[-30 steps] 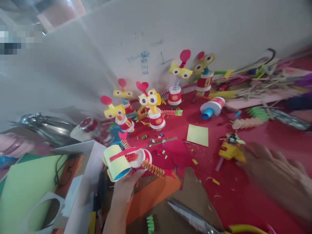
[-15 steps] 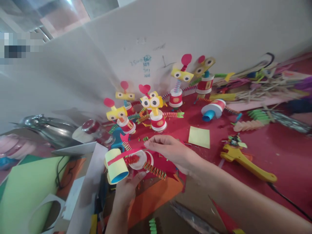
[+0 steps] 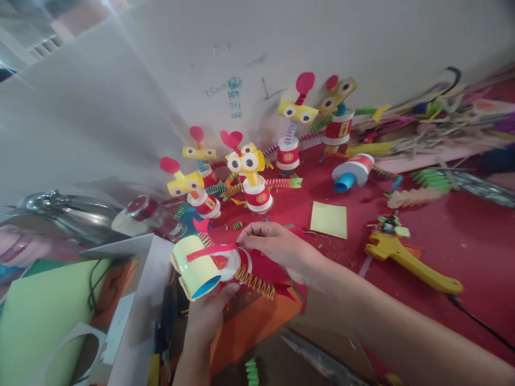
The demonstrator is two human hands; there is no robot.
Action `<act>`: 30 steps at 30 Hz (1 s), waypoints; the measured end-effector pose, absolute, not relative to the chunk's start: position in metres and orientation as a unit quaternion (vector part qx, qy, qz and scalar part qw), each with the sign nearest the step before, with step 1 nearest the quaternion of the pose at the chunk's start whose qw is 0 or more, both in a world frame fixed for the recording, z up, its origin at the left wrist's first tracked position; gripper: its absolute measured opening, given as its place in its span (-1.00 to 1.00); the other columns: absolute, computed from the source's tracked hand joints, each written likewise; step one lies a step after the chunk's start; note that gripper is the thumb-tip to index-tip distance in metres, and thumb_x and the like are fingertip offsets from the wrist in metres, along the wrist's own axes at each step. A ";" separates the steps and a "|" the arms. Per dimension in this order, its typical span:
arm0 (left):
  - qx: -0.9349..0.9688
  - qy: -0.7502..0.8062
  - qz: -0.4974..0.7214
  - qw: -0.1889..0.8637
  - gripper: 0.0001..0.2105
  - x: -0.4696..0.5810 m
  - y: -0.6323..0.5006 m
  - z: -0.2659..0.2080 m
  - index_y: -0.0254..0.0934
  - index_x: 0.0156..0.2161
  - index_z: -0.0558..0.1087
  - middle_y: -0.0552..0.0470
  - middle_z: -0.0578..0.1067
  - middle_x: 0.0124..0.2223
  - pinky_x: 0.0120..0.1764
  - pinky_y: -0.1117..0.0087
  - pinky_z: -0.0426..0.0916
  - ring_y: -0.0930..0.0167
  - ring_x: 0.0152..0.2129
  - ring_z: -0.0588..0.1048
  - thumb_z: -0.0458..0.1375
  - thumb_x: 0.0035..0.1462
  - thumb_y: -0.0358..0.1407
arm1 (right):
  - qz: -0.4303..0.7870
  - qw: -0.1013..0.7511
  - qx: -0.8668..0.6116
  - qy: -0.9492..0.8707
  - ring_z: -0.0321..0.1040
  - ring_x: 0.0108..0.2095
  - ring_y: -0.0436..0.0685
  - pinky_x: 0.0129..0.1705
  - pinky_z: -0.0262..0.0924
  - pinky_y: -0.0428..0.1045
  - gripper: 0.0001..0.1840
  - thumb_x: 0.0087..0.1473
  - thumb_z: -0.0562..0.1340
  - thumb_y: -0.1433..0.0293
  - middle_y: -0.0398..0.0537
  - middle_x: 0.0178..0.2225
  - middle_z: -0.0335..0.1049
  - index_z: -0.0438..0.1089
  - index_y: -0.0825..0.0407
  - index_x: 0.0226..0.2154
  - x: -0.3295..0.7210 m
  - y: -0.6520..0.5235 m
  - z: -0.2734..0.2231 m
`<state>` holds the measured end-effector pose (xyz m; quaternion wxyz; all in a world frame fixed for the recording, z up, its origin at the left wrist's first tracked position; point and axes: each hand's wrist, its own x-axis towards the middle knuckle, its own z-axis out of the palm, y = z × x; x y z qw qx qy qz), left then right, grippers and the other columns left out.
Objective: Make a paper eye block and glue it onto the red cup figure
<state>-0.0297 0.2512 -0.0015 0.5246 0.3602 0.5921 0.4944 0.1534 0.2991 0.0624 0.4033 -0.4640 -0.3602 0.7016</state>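
My left hand (image 3: 209, 313) is wrapped round a paper-cup figure (image 3: 230, 267) that lies tilted on its side. A yellow paper tube (image 3: 193, 265), blue inside, forms its head, joined to the cup by a folded red paper spring. An orange-and-green folded paper arm (image 3: 257, 284) sticks out to the right. Between the thumb and fingertips of my right hand (image 3: 277, 244) is one end of a red paper strip (image 3: 215, 250). The strip's other end lies over the yellow tube. My left fingers are mostly hidden behind the figure.
Several finished-looking cup figures (image 3: 257, 194) stand along the grey wall, and another cup figure (image 3: 354, 170) lies on its side. A yellow glue gun (image 3: 410, 262) with a cord is at right, near a yellow paper square (image 3: 329, 220). A white box (image 3: 139, 305) stands at left.
The red strip's free end has shifted right across the yellow tube, which has turned slightly. My right hand keeps its pinch. The camera view has moved a little.
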 end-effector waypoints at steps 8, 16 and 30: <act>0.378 0.588 0.474 0.535 -0.41 -0.035 0.251 -0.007 -0.31 -0.03 0.51 -0.14 0.61 -0.18 0.01 0.14 0.37 0.17 -0.15 0.54 0.45 -0.28 -0.31 | 0.718 0.410 -0.448 -0.339 0.28 -0.46 -0.02 -0.32 0.18 -0.08 -0.85 0.07 0.29 0.42 -0.19 -0.52 0.37 0.38 0.03 -0.51 0.147 0.298 0.052; 0.398 0.589 0.464 0.528 -0.47 -0.036 0.250 -0.009 -0.32 -0.06 0.52 -0.16 0.59 -0.13 0.10 0.08 0.29 0.15 -0.08 0.51 0.44 -0.23 -0.27 | 0.718 0.415 -0.451 -0.331 0.28 -0.45 -0.04 -0.31 0.17 -0.10 -0.84 0.05 0.28 0.49 -0.18 -0.50 0.38 0.38 0.05 -0.54 0.145 0.297 0.056; 0.416 0.565 0.480 0.526 -0.43 -0.034 0.252 -0.007 -0.30 -0.02 0.49 -0.14 0.59 -0.11 0.12 0.04 0.27 0.19 -0.10 0.52 0.44 -0.24 -0.28 | 0.711 0.408 -0.470 -0.328 0.27 -0.48 -0.05 -0.38 0.16 -0.12 -0.81 0.08 0.24 0.52 -0.19 -0.53 0.37 0.34 0.06 -0.54 0.143 0.296 0.058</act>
